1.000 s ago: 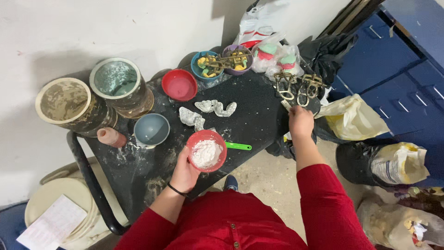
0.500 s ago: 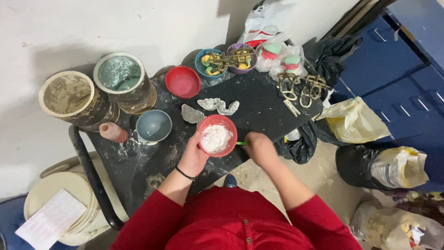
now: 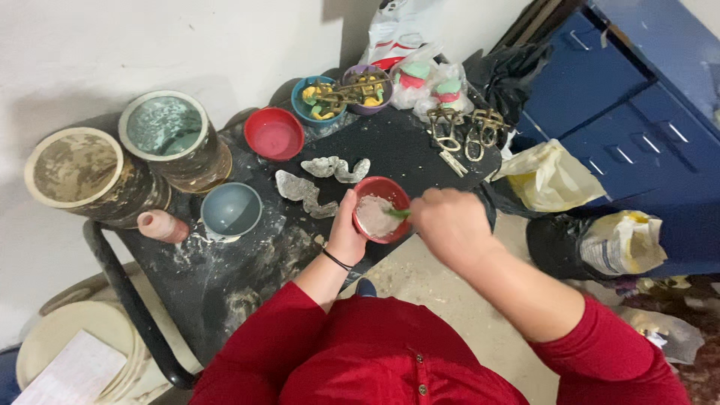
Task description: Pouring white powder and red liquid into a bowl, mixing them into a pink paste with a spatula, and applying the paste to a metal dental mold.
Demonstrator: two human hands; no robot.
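Far left, two big stained tubs (image 3: pixel 75 169) stand side by side against the wall, lids on, parked at the back of the black table (image 3: pixel 225 285) where they're out of the working zone. Just in front of them a small pink cup (image 3: pixel 161 225) lies tipped on its side, and beside it sits an empty grey-blue bowl (image 3: pixel 231 208), with white powder spilled around its foot. Behind that, a red bowl (image 3: pixel 274 133) waits near the wall.

Moving in: pale plaster casts (image 3: pixel 304 191), curved like dental arches, are laid out flat in the open middle of the table, probably so they can set undisturbed.

Now the action. The left hand (image 3: pixel 346 232) cups the red mixing bowl (image 3: pixel 381 208) from its left side, fingers wrapped round the wall, lifting it just off the table's front edge and tilting it toward the body, which looks like a way to steady it for stirring. Inside is a greyish-white mass. The right hand (image 3: pixel 450 229) is closed in a fist over a green spatula (image 3: pixel 399 214), only the tip showing, dipped into the mix.

Further right, brass-coloured metal frames (image 3: pixel 465 131) rest at the table's corner, and beyond it bags (image 3: pixel 551 176) lean against a blue cabinet (image 3: pixel 637 97).
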